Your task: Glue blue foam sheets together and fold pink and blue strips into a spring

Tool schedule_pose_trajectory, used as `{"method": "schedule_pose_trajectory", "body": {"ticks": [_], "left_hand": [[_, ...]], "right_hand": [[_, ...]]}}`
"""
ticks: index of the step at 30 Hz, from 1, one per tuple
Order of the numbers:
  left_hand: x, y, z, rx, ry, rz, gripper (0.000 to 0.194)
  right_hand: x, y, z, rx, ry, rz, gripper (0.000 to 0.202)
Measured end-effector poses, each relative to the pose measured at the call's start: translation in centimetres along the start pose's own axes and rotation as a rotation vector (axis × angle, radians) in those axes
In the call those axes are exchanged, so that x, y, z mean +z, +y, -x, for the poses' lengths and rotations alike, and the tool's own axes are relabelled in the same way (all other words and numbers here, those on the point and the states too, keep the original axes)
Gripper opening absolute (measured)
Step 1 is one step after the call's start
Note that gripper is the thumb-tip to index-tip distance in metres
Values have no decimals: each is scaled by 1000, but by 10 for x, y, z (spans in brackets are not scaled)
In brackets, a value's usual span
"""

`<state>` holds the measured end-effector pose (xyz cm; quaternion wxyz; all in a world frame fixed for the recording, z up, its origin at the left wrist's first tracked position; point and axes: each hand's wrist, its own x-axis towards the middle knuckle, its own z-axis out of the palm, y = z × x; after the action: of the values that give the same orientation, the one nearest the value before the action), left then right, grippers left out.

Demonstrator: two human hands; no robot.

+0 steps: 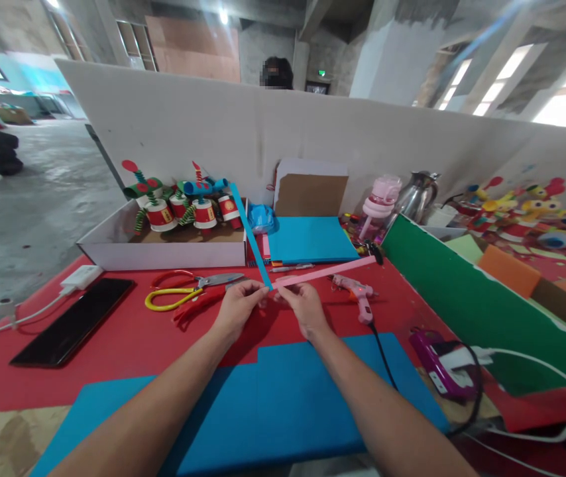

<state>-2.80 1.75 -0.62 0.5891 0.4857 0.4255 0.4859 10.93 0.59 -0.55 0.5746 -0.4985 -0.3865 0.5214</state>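
Note:
A long blue paper strip and a pink paper strip meet at one end in a V shape, between my hands. My left hand pinches the lower end of the blue strip. The near end of the pink strip is held by my right hand, its thumb and forefinger closed. Whether the two ends are stuck together cannot be made out. Right of my right hand lies a pink glue gun. Yellow-handled scissors and red-handled pliers lie left of my left hand.
A white box holds several paper-cup figures at the back left. Blue paper sheets lie behind my hands. A black phone is on the left, a purple power strip on the right beside a green divider. A person's head shows behind the partition.

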Motion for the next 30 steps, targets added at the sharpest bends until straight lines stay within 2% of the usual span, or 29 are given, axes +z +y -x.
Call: {"method": "schedule_pose_trajectory", "body": {"ticks": [4,8,16,21,30], "left_hand": [[0,-1,-1,-32,1,83,28],[0,0,0,-25,-19,85,29],[1,0,0,-41,1,68,25],[4,1,1,1,-2,82,20],[5,2,3,-8,3,37,18]], "right_hand": [[-1,2,-4,83,-43,-160,25],[-1,4,-4,116,-106,-219,30],[2,3,1,75,-113,-132,30],[1,3,1,54,-114,-68,29],[0,4,0,42,-107,-59,30]]}}
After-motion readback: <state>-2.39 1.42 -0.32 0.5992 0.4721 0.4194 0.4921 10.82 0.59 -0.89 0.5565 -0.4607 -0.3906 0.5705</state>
